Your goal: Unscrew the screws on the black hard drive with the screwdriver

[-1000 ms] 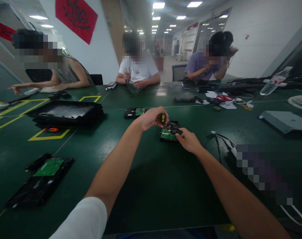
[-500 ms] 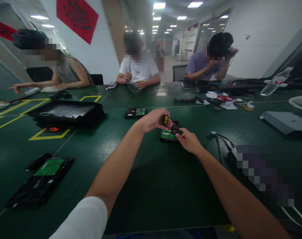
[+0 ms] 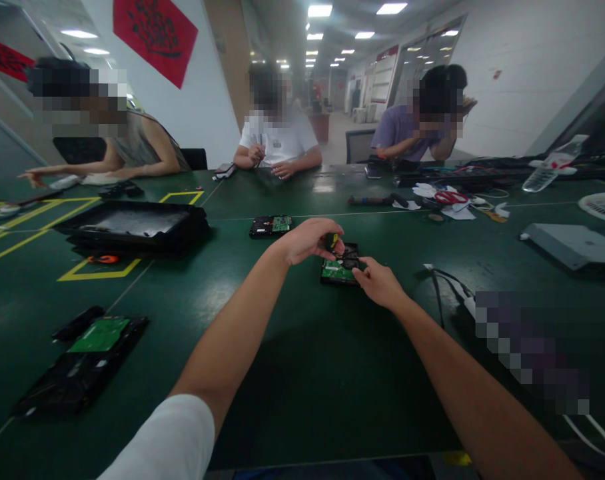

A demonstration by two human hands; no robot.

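Observation:
Near the table's middle lies a black device with a green circuit board. Above its far left part my left hand is closed around a yellow and black screwdriver handle; the tool's tip is too small to make out. My right hand is at the device's right edge, thumb and forefinger close together at its side. Whether the fingers pinch a small part there cannot be seen. A similar device with a green board rests farther back, left of my left hand.
Stacked black trays stand at the left, with another opened device nearer. To the right are a power strip, a grey box and a bottle. Several people sit across the green table.
The screwdriver handle in my left hand has turned and tilted slightly. My right hand stays in place at the device.

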